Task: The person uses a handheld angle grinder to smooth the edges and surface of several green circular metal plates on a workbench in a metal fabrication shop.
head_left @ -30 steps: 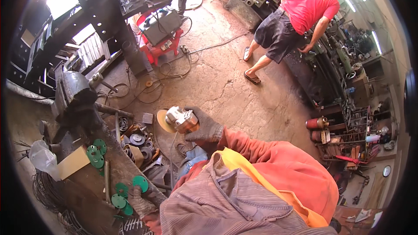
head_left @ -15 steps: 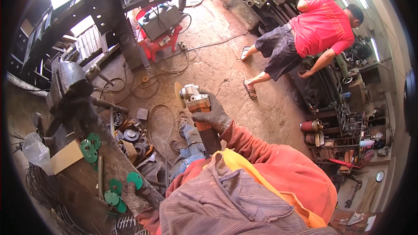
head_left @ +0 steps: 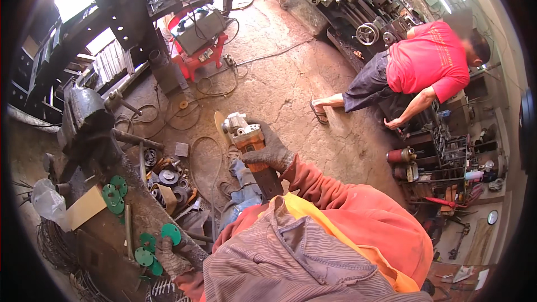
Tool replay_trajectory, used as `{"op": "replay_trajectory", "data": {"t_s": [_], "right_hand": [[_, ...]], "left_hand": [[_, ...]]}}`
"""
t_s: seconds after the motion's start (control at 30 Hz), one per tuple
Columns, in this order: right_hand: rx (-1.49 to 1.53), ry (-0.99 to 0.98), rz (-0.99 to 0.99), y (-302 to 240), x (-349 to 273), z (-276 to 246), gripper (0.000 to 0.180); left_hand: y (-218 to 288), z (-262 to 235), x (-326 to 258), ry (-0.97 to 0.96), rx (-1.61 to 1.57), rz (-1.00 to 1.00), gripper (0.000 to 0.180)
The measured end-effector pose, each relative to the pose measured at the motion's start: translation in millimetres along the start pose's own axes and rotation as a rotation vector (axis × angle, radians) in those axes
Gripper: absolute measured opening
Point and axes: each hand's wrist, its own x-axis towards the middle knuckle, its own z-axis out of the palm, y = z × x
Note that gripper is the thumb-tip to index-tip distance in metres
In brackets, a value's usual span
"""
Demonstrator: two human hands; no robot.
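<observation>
My right hand (head_left: 274, 150), in a dark knitted glove, wraps around the orange and dark body of an angle grinder (head_left: 249, 141). The grinder's thin tan disc (head_left: 221, 123) points to the left, over the floor. My gloved left hand (head_left: 172, 260) is low at the left, over the workbench (head_left: 109, 240). Its fingertips grip the edge of a round green plate (head_left: 171, 234) with small holes. Several similar green plates (head_left: 144, 255) lie beside that hand, and another group (head_left: 114, 194) is farther up the bench, next to a tan board (head_left: 86, 208).
A person in a red shirt (head_left: 428, 59) stands at the right, by a lathe (head_left: 372, 28). A welding machine (head_left: 201, 32) sits on a red stand, with cables (head_left: 224, 86) across the floor. Metal parts (head_left: 170, 178) lie by the bench, and a crowded rack (head_left: 430, 170) stands at right.
The person in red has stepped to the right, and the white sheet in their hand is out of sight. My right hand and the grinder have shifted slightly left; my left hand stays by the plates.
</observation>
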Motion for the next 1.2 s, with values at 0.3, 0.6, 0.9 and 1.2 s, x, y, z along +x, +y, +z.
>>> {"op": "replay_trajectory", "data": {"t_s": [0.3, 0.6, 0.9, 1.2], "right_hand": [[-0.142, -0.146, -0.067, 14, -19, 8, 0.113], [-0.188, -0.258, -0.009, 33, -22, 30, 0.114], [-0.235, -0.368, -0.059, 9, -13, 42, 0.100], [-0.202, -0.477, 0.158, -15, -28, 60, 0.099]], "left_hand": [[11, -3, 4, -0.154, 0.040, -0.064, 0.045], [-9, 0, 7, 0.040, 0.029, 0.146, 0.036], [21, 31, -14, 0.156, 0.455, 0.125, 0.044], [30, 61, -34, 0.101, 0.127, 0.062, 0.016]]}}
